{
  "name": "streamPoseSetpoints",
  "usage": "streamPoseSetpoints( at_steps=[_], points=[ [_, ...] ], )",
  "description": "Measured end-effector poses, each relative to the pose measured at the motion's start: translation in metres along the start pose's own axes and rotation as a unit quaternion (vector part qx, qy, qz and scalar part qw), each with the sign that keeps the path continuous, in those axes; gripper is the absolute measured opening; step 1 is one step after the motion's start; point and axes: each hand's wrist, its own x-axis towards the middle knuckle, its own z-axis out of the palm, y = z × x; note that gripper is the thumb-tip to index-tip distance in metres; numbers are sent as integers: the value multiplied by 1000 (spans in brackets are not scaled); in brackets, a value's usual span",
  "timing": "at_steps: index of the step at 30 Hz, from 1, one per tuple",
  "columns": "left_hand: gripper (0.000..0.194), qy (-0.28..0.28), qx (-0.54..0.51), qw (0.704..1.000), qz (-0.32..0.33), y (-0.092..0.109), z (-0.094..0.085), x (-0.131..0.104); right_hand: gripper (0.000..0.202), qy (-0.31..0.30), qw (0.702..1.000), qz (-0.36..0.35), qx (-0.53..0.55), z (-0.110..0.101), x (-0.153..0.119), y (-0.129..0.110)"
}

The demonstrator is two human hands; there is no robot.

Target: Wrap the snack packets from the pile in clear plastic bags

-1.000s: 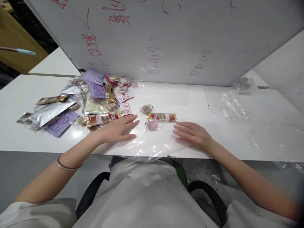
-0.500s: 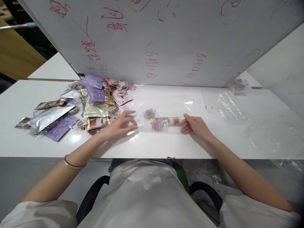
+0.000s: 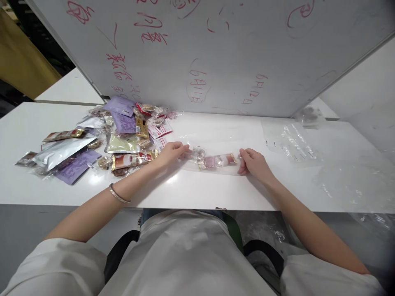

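Glossy clear plastic film [image 3: 216,144], smooth shiny tabletop [image 3: 175,193]

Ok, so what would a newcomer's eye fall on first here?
Probably the big white writing board with red handwriting, standing along the back of the white tabletop. Next, the jumbled heap of purple, silver, gold and red packets on the tabletop's left. Then the middle, where a long red-and-gold sachet shows through clear plastic film between the bare left hand and right hand.

I watch through 1 head-worn camera, facing forward and steeply down: the shirt [image 3: 191,255] fills the bottom middle, the table [image 3: 185,193] lies close below, the board [image 3: 231,49] stands across the top.
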Motion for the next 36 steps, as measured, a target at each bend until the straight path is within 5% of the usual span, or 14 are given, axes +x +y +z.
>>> streamPoseSetpoints(
  at_steps=[3,5,7,10,12,15,18,20,22,27,32,36],
  points=[
    [26,62,123,990,-23,-5,-2,0,24,-3,999,8,-47,-4,1,-3],
    [41,150,250,954,76,-7,-3,-3,23,5,995,-2,-96,-5,1,-4],
    [51,184,367,880,238,-8,-2,-8,25,21,988,-20,-150,-4,1,-5],
    [54,10,453,787,419,-5,2,-10,27,57,967,-52,-244,0,2,-5],
    [76,-111,480,754,434,-3,6,-7,28,108,939,-82,-315,3,2,-5],
    [87,-158,501,763,378,-1,9,1,46,182,873,-243,-381,4,-4,-4],
    [66,-164,511,763,361,3,12,5,63,26,787,-473,-396,4,-14,-2],
    [60,-170,528,753,354,8,15,4,61,-87,740,-530,-406,7,-17,1],
    [60,-180,548,744,337,14,17,0,50,-113,723,-531,-428,11,-17,5],
    [59,-215,554,751,287,27,14,-15,51,-134,751,-475,-438,12,-19,-1],
    [46,-291,478,804,202,48,-5,-8,44,-254,844,-317,-350,-9,-19,-32],
    [26,-333,406,843,118,59,-15,17,45,-354,873,-214,-260,-15,10,-53]
  ],
)
